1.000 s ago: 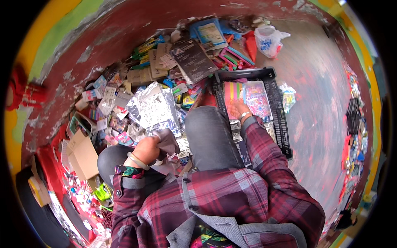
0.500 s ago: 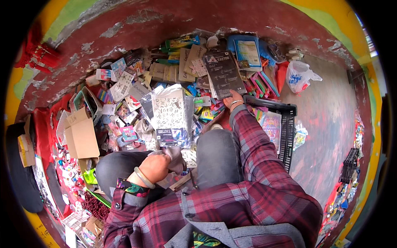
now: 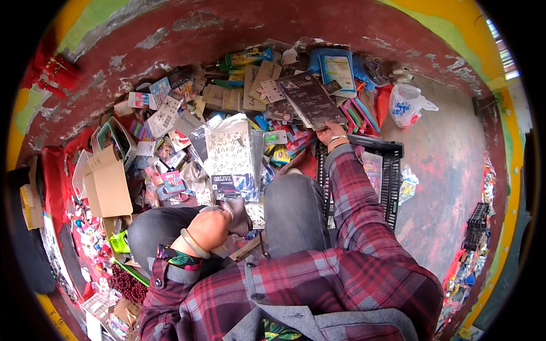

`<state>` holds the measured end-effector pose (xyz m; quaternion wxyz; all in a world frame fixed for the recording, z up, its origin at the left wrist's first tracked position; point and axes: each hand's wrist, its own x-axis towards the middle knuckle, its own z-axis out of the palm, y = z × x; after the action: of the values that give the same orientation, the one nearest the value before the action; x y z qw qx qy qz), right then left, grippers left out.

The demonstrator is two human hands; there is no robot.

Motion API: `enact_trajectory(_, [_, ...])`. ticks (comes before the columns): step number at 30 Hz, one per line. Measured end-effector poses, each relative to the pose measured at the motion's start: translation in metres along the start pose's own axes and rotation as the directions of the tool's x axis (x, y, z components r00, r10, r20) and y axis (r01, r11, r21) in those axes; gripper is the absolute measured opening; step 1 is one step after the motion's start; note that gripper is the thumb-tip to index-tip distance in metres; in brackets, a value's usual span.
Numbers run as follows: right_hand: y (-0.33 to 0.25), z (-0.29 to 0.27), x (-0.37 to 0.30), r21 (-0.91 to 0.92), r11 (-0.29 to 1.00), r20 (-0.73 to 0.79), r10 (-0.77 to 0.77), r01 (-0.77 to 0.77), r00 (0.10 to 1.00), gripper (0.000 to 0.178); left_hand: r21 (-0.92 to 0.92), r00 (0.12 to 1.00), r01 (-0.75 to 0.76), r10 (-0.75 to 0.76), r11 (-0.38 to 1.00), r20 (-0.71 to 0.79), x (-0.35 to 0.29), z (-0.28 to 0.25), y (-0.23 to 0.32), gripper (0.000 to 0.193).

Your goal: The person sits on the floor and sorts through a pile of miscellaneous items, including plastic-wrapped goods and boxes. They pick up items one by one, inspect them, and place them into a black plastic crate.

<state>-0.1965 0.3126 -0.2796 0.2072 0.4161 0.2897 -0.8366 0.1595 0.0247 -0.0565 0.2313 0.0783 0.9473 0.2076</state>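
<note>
My right hand (image 3: 332,132) pinches the lower edge of a stack of black printed sheets (image 3: 311,101), which lies slanted over the heap in front of me. Close to my left knee, my left hand (image 3: 209,229) is closed round a crumpled grey cloth (image 3: 239,218). Between my hands and a little farther off rest white temporary tattoo sheets (image 3: 227,149) in clear sleeves. Beneath my right forearm stands a black plastic crate (image 3: 392,187) with colourful packs inside, partly hidden by the sleeve.
An opened cardboard box (image 3: 107,184) and a white-rimmed basket (image 3: 129,149) stand at the left. Small packaged goods pile up along the red wall (image 3: 239,25). A white plastic bag (image 3: 409,105) sits at the far right on the worn floor (image 3: 441,170).
My right hand has shifted right and slightly nearer the crate, swinging the black sheets' lower end rightward so they lie more slanted. My left hand still grips the cloth.
</note>
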Motion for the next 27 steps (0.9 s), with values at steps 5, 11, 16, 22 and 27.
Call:
enact_trajectory(5, [-0.025, 0.011, -0.016, -0.054, 0.998, -0.046, -0.046, 0.044, 0.998, 0.016, -0.017, 0.996, -0.049, 0.048, 0.999, -0.069, -0.003, 0.004, -0.002, 0.010])
enact_trajectory(11, [-0.041, 0.009, -0.028, -0.041, 0.985, -0.070, -0.170, 0.167, 0.983, 0.021, -0.030, 0.996, -0.050, 0.048, 0.998, -0.078, -0.008, 0.003, 0.000, 0.011])
enact_trajectory(16, [-0.049, 0.019, -0.050, -0.009, 0.974, -0.050, -0.227, 0.227, 0.973, 0.018, -0.017, 0.989, -0.092, 0.089, 0.996, -0.117, -0.012, 0.005, -0.001, 0.011])
enact_trajectory(22, [-0.043, 0.031, -0.073, -0.051, 0.970, 0.117, -0.230, 0.237, 0.966, 0.024, -0.013, 0.994, -0.078, 0.077, 0.997, -0.082, -0.012, 0.000, 0.004, 0.010])
enact_trajectory(27, [0.038, 0.024, -0.117, -0.191, 0.963, 0.690, -0.007, 0.192, 0.724, 0.043, -0.008, 0.999, -0.032, 0.031, 0.999, -0.042, -0.013, -0.003, 0.007, 0.013])
